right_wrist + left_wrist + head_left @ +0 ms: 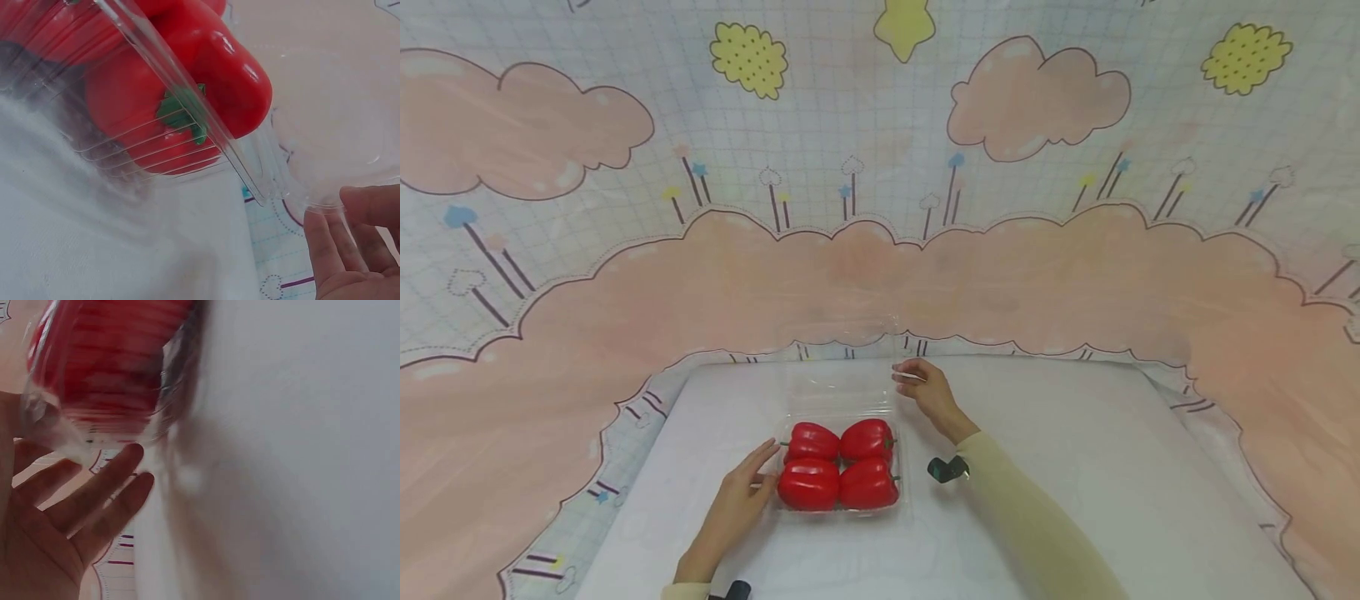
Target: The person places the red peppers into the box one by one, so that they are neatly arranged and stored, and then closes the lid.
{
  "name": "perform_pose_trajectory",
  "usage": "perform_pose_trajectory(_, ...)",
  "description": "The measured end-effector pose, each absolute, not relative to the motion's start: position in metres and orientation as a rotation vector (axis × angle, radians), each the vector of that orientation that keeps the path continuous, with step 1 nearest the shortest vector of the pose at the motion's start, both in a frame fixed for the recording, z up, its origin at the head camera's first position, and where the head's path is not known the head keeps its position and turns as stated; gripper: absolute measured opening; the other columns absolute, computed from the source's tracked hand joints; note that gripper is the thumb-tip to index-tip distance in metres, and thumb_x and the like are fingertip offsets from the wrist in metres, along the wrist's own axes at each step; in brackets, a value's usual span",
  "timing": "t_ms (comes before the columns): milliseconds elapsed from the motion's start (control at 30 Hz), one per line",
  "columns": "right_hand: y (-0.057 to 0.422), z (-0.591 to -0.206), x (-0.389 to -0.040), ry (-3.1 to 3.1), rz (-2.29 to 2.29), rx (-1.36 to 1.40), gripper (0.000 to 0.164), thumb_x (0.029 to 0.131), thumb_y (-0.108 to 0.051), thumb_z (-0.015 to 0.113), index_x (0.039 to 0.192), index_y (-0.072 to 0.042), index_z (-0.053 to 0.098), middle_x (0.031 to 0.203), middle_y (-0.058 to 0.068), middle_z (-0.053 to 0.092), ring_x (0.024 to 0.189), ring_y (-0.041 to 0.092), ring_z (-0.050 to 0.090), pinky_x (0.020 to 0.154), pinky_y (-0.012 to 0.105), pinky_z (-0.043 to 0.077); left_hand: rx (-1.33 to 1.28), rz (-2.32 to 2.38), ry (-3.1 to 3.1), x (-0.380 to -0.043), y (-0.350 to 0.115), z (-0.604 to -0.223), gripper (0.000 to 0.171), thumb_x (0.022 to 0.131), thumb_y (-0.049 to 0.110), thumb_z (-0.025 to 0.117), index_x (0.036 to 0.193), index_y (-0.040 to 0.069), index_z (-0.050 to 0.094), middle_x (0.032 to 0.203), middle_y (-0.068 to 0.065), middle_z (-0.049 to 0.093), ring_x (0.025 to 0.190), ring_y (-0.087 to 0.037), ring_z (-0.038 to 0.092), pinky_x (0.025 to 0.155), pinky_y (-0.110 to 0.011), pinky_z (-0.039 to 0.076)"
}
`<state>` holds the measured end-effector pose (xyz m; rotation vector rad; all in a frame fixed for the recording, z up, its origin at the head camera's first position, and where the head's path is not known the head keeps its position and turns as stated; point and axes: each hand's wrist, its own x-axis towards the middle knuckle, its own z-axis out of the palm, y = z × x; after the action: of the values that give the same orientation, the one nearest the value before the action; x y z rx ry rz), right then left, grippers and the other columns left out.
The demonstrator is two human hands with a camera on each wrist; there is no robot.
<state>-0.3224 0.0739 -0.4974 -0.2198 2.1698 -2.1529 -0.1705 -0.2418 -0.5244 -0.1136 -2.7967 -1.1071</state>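
Observation:
A clear plastic clamshell container [880,512] stands on the white table with its lid [835,387] raised at the back. Inside sit several red bell peppers [808,485] with green stems, two in front and two behind. At the container's left side is my left hand [739,498], its fingers extended along the plastic wall; the left wrist view shows the fingertips right by the lower corner. My right hand [932,400] pinches the right edge of the lid between thumb and fingers, as the right wrist view [356,244] shows.
The white tabletop [1060,450] stretches out on both sides of the container. Behind it hangs a patterned cloth [1037,258] with pink clouds and stars. A dark wrist camera [947,469] is worn below my right hand.

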Motion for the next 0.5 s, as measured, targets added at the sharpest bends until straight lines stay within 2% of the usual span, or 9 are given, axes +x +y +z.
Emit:
perform_pose_trajectory(133,0.076,-0.495,-0.321,2.161,-2.149,-0.241,0.029,0.085,0.013,0.062,0.113,0.009,0.057,0.133,0.025,0.06,0.122,0.036,0.061,0.097,0.034,0.057,-0.089,-1.03,-2.818,-0.18,-0.247,-0.508,0.047,0.097,0.018,0.06,0.142,0.01,0.051,0.141,-0.02,0.056,0.106,-0.035,0.069,0.08,-0.041,0.063)
perform_pose_trajectory(333,0.078,-0.485,-0.314,2.179,-2.11,-0.308,0.029,0.084,0.014,0.062,0.112,0.014,0.055,0.135,0.03,0.056,0.124,0.042,0.058,0.099,0.038,0.056,-0.139,-1.018,-2.697,-0.206,-0.253,-0.476,0.043,0.101,0.02,0.053,0.14,0.003,0.051,0.131,-0.022,0.062,0.116,-0.039,0.063,0.095,-0.053,0.055)
perform_pose_trajectory(500,0.076,-0.487,-0.314,2.23,-2.12,-0.307,0.025,0.084,0.014,0.062,0.109,0.01,0.058,0.133,0.028,0.059,0.121,0.039,0.061,0.098,0.037,0.056,-0.112,-1.126,-2.617,-0.232,-0.256,-0.449,0.045,0.103,0.026,0.048,0.141,0.003,0.048,0.139,-0.024,0.055,0.125,-0.042,0.055,0.101,-0.056,0.05)
